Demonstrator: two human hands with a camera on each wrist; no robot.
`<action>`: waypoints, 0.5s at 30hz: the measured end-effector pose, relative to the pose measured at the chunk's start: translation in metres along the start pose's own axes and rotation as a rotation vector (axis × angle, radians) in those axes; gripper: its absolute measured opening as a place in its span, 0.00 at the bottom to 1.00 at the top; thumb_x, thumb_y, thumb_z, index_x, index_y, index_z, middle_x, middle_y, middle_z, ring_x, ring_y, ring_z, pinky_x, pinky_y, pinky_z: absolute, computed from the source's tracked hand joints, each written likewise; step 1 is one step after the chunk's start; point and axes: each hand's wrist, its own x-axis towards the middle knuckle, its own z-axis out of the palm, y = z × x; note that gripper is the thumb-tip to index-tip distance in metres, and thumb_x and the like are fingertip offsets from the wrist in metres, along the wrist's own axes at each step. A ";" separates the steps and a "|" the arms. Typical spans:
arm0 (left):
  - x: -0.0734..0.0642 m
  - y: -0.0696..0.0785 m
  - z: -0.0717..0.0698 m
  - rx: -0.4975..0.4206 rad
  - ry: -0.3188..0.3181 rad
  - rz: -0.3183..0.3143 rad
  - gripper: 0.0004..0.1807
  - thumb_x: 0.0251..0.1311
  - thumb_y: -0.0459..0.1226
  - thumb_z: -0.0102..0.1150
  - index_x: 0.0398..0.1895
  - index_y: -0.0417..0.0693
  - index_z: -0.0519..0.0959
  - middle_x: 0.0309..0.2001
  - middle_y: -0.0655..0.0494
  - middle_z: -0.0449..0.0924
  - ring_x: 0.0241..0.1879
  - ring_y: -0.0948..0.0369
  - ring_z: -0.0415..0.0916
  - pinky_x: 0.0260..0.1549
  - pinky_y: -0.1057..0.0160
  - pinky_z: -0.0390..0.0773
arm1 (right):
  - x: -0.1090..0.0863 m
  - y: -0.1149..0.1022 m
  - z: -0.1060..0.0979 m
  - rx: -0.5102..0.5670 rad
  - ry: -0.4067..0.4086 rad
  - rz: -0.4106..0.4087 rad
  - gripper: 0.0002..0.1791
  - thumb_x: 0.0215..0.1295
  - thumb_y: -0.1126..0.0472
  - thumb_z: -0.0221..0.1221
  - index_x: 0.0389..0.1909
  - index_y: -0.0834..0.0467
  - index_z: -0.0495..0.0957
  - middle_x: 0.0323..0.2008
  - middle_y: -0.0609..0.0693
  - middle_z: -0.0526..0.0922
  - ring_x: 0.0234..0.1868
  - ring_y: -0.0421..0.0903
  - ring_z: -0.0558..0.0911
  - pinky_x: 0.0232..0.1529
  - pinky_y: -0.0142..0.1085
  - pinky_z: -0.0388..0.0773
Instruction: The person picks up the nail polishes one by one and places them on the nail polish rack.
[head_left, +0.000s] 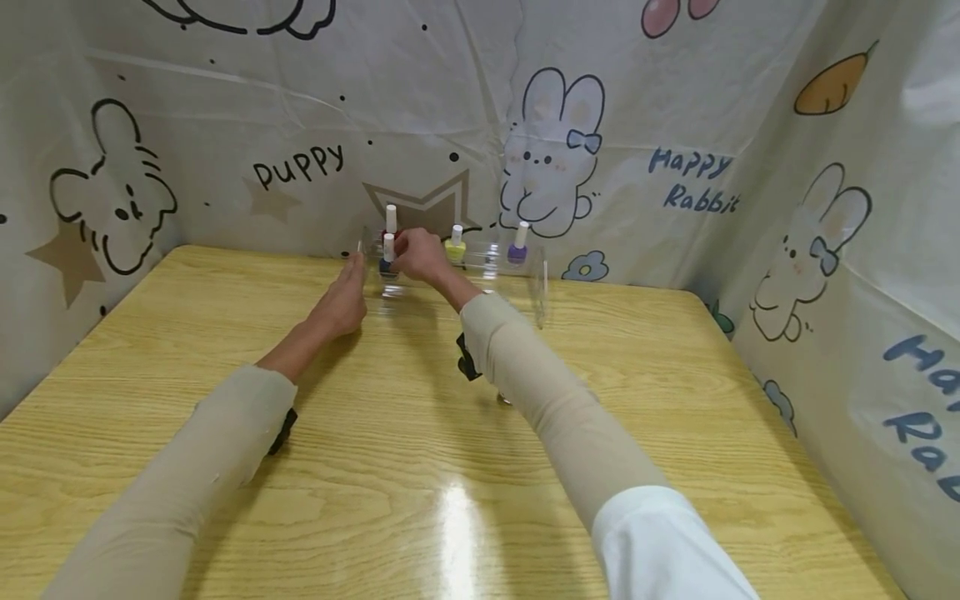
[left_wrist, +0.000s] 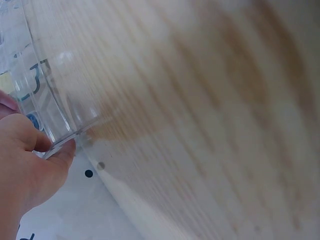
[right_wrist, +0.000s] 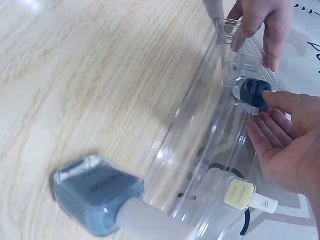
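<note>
A clear stepped rack (head_left: pixel 542 287) stands at the back of the table. My left hand (head_left: pixel 343 300) pinches its left end panel (left_wrist: pixel 65 141) between thumb and fingers. At the rack's left end my right hand (head_left: pixel 422 254) holds a dark blue nail polish bottle (right_wrist: pixel 254 93), thumb on the glass and fingers curled behind. The bottle's white cap (head_left: pixel 388 247) points up in the head view. Just behind it is a dark red nail polish bottle (head_left: pixel 391 220), mostly hidden. A yellow bottle (head_left: pixel 455 248) and a purple bottle (head_left: pixel 517 252) stand further right on the rack.
A grey-blue nail polish bottle (right_wrist: pixel 97 192) stands on the wooden table (head_left: pixel 360 467) in front of the rack, nearly hidden under my right forearm in the head view. A printed cloth (head_left: pixel 420 108) hangs behind the table and along its right side.
</note>
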 end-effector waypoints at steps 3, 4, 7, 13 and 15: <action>0.000 -0.001 0.000 -0.004 0.006 0.005 0.38 0.65 0.21 0.31 0.76 0.27 0.29 0.77 0.31 0.26 0.76 0.42 0.31 0.73 0.48 0.43 | -0.002 0.000 -0.007 0.006 0.003 0.002 0.16 0.63 0.63 0.66 0.51 0.62 0.83 0.49 0.52 0.85 0.51 0.49 0.80 0.49 0.36 0.78; 0.000 0.000 0.001 -0.008 0.009 0.005 0.38 0.65 0.21 0.31 0.76 0.27 0.29 0.77 0.31 0.26 0.76 0.43 0.31 0.73 0.48 0.42 | -0.003 0.000 -0.010 0.005 0.007 0.005 0.16 0.63 0.63 0.66 0.51 0.62 0.83 0.48 0.52 0.85 0.51 0.48 0.81 0.49 0.36 0.78; -0.001 0.001 0.000 -0.018 0.012 0.001 0.38 0.65 0.20 0.30 0.76 0.28 0.29 0.77 0.32 0.26 0.76 0.43 0.29 0.73 0.50 0.39 | -0.004 0.000 -0.020 0.020 0.010 0.009 0.16 0.62 0.65 0.64 0.51 0.62 0.83 0.48 0.52 0.85 0.50 0.48 0.81 0.47 0.36 0.79; 0.000 0.000 0.001 -0.023 0.015 0.008 0.39 0.64 0.20 0.30 0.76 0.29 0.28 0.77 0.32 0.25 0.76 0.43 0.29 0.73 0.52 0.36 | -0.009 -0.002 -0.046 0.055 -0.047 -0.003 0.18 0.61 0.66 0.62 0.54 0.63 0.83 0.51 0.54 0.84 0.51 0.49 0.80 0.48 0.37 0.78; 0.000 -0.001 0.002 -0.027 0.013 0.008 0.39 0.63 0.20 0.30 0.76 0.29 0.28 0.77 0.32 0.25 0.76 0.43 0.28 0.73 0.51 0.36 | -0.011 -0.002 -0.053 0.074 -0.078 -0.009 0.19 0.62 0.66 0.63 0.55 0.63 0.82 0.54 0.55 0.83 0.53 0.49 0.80 0.49 0.36 0.78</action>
